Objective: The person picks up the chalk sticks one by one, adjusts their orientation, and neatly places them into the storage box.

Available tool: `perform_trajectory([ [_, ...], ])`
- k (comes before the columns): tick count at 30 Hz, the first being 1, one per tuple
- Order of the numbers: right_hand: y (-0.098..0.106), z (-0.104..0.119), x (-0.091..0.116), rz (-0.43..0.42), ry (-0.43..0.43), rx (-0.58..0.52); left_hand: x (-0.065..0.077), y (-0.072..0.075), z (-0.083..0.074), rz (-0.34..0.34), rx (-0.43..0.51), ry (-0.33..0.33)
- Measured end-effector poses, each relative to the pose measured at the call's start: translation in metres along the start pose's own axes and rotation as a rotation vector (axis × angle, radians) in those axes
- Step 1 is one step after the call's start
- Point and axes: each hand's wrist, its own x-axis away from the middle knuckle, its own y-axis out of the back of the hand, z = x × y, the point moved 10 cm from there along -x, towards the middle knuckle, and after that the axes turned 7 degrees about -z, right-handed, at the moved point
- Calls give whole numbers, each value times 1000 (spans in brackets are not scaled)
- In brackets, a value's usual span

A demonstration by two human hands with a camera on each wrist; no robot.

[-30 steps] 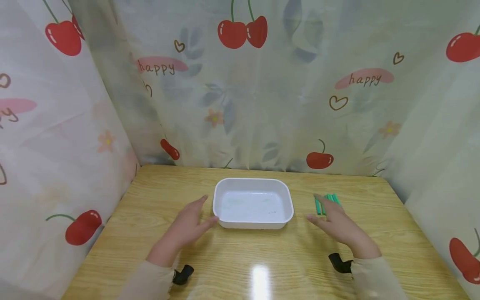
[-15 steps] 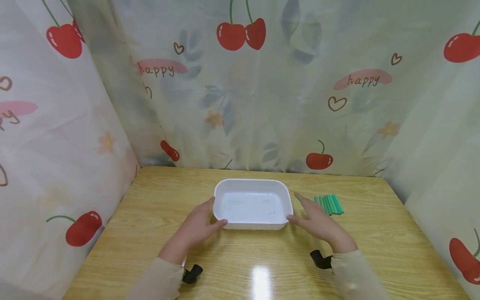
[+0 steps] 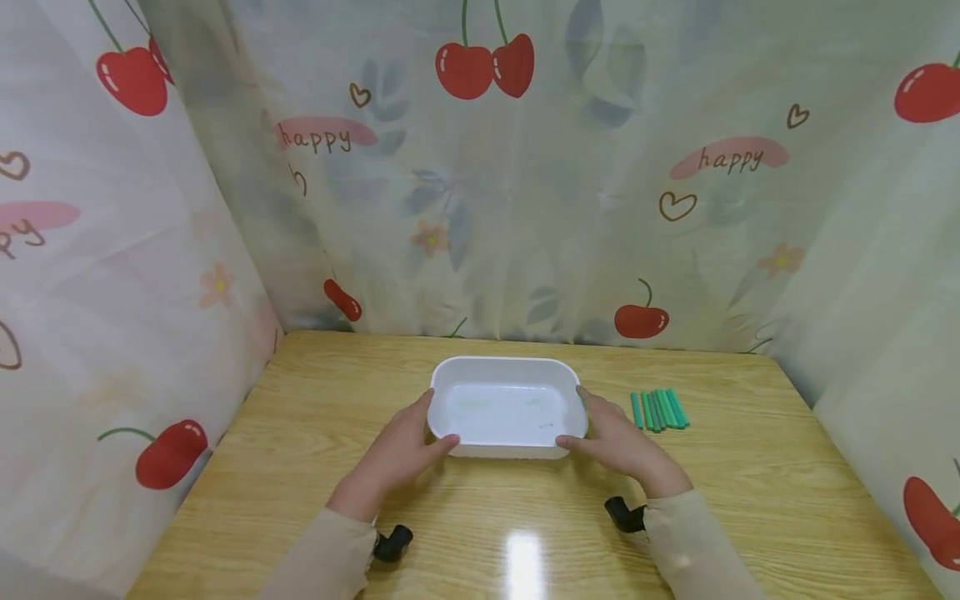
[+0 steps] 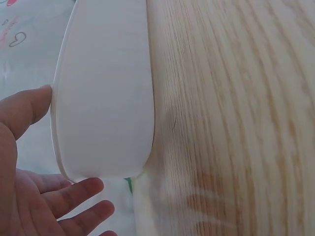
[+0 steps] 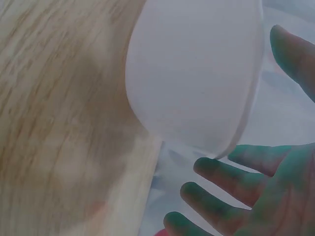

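A white rectangular plastic basin (image 3: 510,451) with rounded corners stands on the wooden table between both hands. My left hand (image 3: 401,450) is at its left end. In the left wrist view the left thumb (image 4: 37,105) meets the rim, and the fingers (image 4: 81,194) lie along the end wall, lightly bent. On the opposite side, my right hand (image 3: 618,437) has its fingers spread by the basin's right end. The right wrist view shows the right thumb (image 5: 290,54) apart from the rim, with fingertips right at the end wall. Green tints the right palm and fingers.
Several thin green sticks (image 3: 660,410) lie side by side on the wooden table (image 3: 450,533), to the right of the basin. A cherry-printed curtain (image 3: 495,208) hangs behind the table and along both sides. A black fitting (image 3: 393,543) sticks out at the left cuff.
Both hands have come inward to the basin's ends, the right one travelling farther left, off the green sticks, which now show fully. The basin has stayed in about the same place.
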Motion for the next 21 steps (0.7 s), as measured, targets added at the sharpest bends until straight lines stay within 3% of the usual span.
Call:
perform_trajectory([
  [9, -3, -8, -1, 2, -47, 31, 1, -1, 1, 21, -18, 59],
  [21, -2, -18, -1, 10, -79, 25, -4, -6, 0, 18, -7, 64],
])
